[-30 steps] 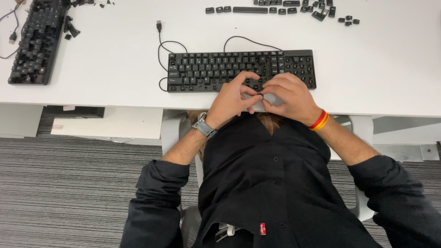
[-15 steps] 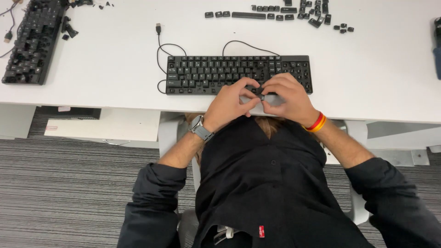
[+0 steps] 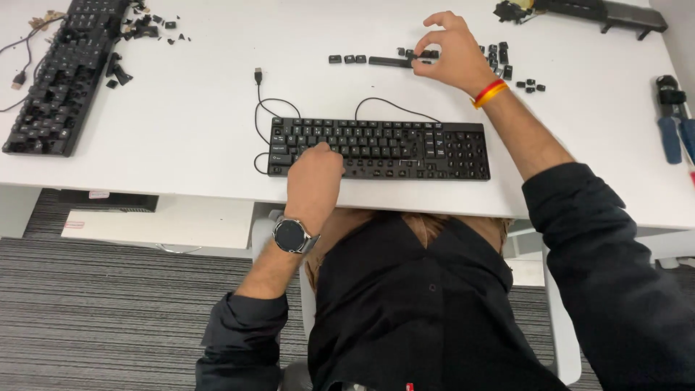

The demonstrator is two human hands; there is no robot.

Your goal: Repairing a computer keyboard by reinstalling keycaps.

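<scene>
A black plastic full-size keyboard with a trailing black cable (image 3: 378,148) lies flat near the front edge of the white table (image 3: 181,145), roughly at its middle. The left hand (image 3: 313,176) rests loosely curled on the keyboard's left end, fingers bent over the keys and holding nothing that can be seen; it seems to steady the board. The right hand (image 3: 452,51) is stretched toward the far edge, its fingertips pinched at a row of loose black plastic keycaps (image 3: 384,60) that includes one long bar; whether a cap is actually lifted between the fingers cannot be told. These caps are judged very light, stiff and smooth, so they would slip easily and are best pinched by two opposite side walls, while the long bar probably wants holding near its middle. The keyboard itself looks light and rigid, best gripped by its frame edges. At the left edge lies a second black keyboard with many caps removed (image 3: 61,76), with scattered black fragments (image 3: 141,29) beside it.
</scene>
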